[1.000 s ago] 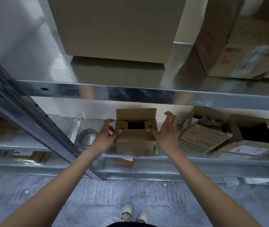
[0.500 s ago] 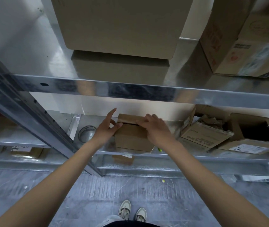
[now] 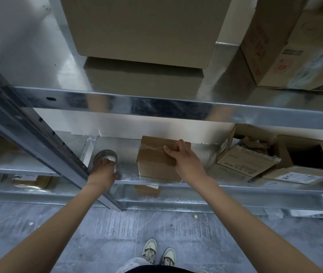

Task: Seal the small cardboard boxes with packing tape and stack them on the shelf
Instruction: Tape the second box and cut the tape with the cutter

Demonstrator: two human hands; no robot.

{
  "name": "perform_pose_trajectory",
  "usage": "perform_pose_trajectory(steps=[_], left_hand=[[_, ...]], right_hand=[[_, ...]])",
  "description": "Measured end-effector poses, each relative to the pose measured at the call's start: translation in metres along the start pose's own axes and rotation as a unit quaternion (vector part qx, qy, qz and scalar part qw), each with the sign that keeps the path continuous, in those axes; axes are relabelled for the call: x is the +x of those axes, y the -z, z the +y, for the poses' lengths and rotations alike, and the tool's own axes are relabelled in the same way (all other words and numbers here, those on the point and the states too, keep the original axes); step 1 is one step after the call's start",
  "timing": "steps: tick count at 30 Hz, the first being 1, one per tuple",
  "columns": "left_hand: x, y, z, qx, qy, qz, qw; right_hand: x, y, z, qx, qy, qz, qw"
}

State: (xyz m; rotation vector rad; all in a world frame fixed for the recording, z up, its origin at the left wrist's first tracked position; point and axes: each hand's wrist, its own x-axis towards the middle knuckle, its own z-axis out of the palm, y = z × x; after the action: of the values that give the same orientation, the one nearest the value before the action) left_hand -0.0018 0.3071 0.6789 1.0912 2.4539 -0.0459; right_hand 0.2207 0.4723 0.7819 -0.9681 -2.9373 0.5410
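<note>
Head view: the right hand [image 3: 184,162] presses flat on the closed flaps of the box [image 3: 156,160], fingers straight, holding it shut on the shelf [image 3: 206,185]. Just left of the box, the left hand [image 3: 103,171] reaches onto the tape roll [image 3: 105,157]; the blur hides whether its fingers grip it. If the right hand eases off, the flaps may spring open. The roll, fumbled near the shelf edge, could drop.

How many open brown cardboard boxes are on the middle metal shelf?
2, side by side at the right end: one stuffed with crumpled paper, one dark inside. Others may lie beyond the frame.
</note>
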Motion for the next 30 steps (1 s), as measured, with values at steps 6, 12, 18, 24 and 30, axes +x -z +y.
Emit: perform_pose_trajectory(steps=[6, 12, 18, 24, 30], left_hand=[[-0.024, 0.039, 0.037, -0.125, -0.007, 0.136, 0.983], [-0.068, 0.127, 0.101, -0.550, -0.153, 0.197, 0.797], [-0.068, 0.103, 0.130, -0.536, -0.175, 0.038, 0.825], [-0.064, 0.092, 0.125, -0.531, -0.188, 0.034, 0.826], [-0.063, 0.088, 0.127, -0.544, -0.200, 0.037, 0.814]], right_hand=[[0.001, -0.002, 0.002, 0.014, -0.011, 0.002, 1.000], [0.002, -0.003, 0.003, 0.095, -0.033, 0.019, 0.995], [0.005, 0.000, 0.009, 0.095, 0.002, -0.017, 0.995], [0.011, 0.019, 0.011, 0.186, -0.086, 0.061, 0.977], [0.020, 0.050, -0.025, 0.341, -0.057, 0.047, 0.937]])
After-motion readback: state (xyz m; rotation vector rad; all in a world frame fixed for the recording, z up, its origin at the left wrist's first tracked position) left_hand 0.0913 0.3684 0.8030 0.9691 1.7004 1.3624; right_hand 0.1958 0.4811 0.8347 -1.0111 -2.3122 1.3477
